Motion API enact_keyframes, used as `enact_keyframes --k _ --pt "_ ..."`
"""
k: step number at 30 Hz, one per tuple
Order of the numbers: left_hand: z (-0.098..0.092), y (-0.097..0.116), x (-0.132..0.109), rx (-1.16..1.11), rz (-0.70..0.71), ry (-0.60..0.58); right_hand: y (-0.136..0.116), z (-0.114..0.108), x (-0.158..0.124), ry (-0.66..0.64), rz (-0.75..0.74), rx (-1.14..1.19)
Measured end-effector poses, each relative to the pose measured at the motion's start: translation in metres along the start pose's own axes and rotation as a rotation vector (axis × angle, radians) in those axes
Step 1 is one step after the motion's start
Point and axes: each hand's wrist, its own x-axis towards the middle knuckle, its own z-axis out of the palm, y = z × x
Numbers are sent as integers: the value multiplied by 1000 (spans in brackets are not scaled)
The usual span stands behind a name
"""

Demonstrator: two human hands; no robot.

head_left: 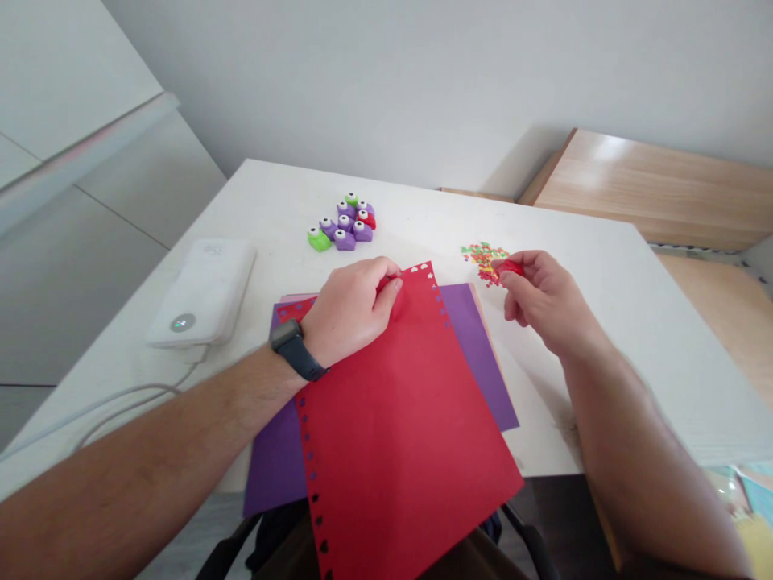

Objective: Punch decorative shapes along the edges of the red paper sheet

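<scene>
A red sheet of paper (404,427) has small star- and heart-shaped holes along its left and top edges and part way down the right. My left hand (359,310), with a dark watch on its wrist, pinches the sheet near its top edge. My right hand (543,302) is closed around a small red craft punch (511,267), mostly hidden by the fingers. Just left of that hand lies a heap of coloured paper cut-outs (483,256). Beneath the red sheet rests a purple sheet (477,362), with a paler sheet edge showing under it.
Several purple, green and red craft punches (344,221) stand grouped at the back of the white table (652,354). A white power bank (205,290) with a cable (130,395) lies at the left. A wooden board (658,185) leans beyond the right rear edge.
</scene>
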Motion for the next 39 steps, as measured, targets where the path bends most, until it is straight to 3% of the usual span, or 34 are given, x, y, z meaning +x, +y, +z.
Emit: enact_keyframes --k 6,13,23,31,39 --pt "-1 1 0 -5 4 2 0 -5 2 -7 66 188" --pt "-1 2 1 -5 0 -4 -3 -3 0 16 72 169" --pt "-2 0 2 15 -17 -14 1 -2 0 67 -39 -76" --pt "0 -2 2 17 -26 -5 5 -15 6 215 -228 -500" --pt "0 -3 3 21 -21 -11 22 -30 19 152 -144 -738"
